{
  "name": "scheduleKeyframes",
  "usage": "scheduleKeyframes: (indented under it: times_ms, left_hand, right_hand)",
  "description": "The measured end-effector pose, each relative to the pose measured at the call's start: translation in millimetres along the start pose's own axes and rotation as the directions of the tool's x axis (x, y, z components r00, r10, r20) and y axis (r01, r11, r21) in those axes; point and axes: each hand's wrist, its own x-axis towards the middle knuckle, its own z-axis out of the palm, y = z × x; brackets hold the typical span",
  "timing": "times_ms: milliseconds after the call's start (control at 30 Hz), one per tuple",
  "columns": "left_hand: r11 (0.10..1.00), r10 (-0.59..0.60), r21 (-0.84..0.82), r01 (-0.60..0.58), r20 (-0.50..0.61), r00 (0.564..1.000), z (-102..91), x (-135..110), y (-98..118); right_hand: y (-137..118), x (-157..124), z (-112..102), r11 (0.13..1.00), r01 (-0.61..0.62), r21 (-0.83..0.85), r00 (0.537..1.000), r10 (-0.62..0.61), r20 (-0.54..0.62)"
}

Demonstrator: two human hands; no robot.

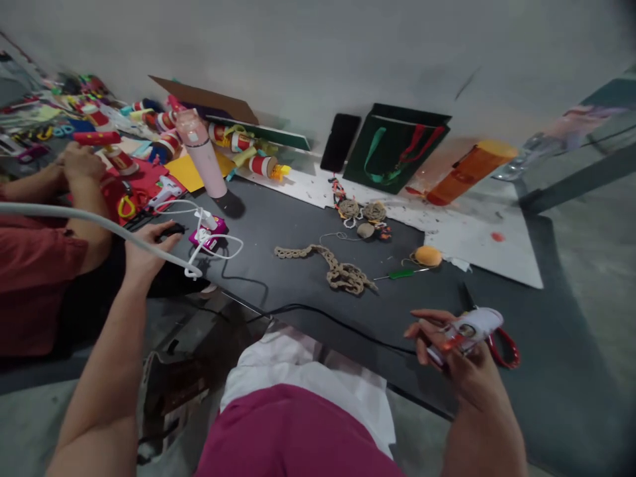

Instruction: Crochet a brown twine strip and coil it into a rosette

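My right hand (460, 354) is at the near right of the black table (298, 218), shut on a small white-and-red paper craft piece (464, 334). Just beyond it lie red-handled scissors (504, 349), partly hidden by the hand. My left hand (148, 250) rests at the table's near left edge, fingers apart, beside a small black object (171, 230). A thick white cable (106, 224) crosses above my left wrist. A magenta-and-white corded device (209, 233) sits just beyond those fingers.
A co-worker in a red sleeve (34, 265) handles a red tube (97, 138) at left. Craft supplies crowd the far left. A braided jute cord (335, 267), orange ball (427, 256), pink bottle (201, 152), dark green bag (397, 149) and orange cylinder (472, 172) stand about the table.
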Motion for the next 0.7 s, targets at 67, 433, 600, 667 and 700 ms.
scheduleKeyframes:
  times_ms: [67,433,600,667,700]
  left_hand:
    - [1.0,-0.004,-0.016,0.004,0.015,1.0,2.4,4,2]
    - [0.997,-0.01,-0.08,0.023,0.154,0.988,26.2,19,0]
    - [0.998,-0.028,0.059,0.018,0.176,0.984,30.4,25,5]
    - [0.995,-0.041,0.096,0.022,0.194,0.98,31.4,28,5]
    - [0.993,-0.044,0.115,0.021,0.205,0.978,31.6,30,5]
  right_hand:
    - [0,-1,1,1.0,0.002,-0.005,1.0,-0.002,-0.03]
    - [-4,0,2,0.996,-0.083,-0.043,0.996,0.082,-0.035]
    - [-10,1,7,0.989,-0.148,-0.026,0.988,0.147,-0.035]
    - [-10,2,6,0.985,-0.168,-0.024,0.986,0.168,-0.019]
    - [-10,3,6,0.985,-0.173,-0.025,0.985,0.173,-0.013]
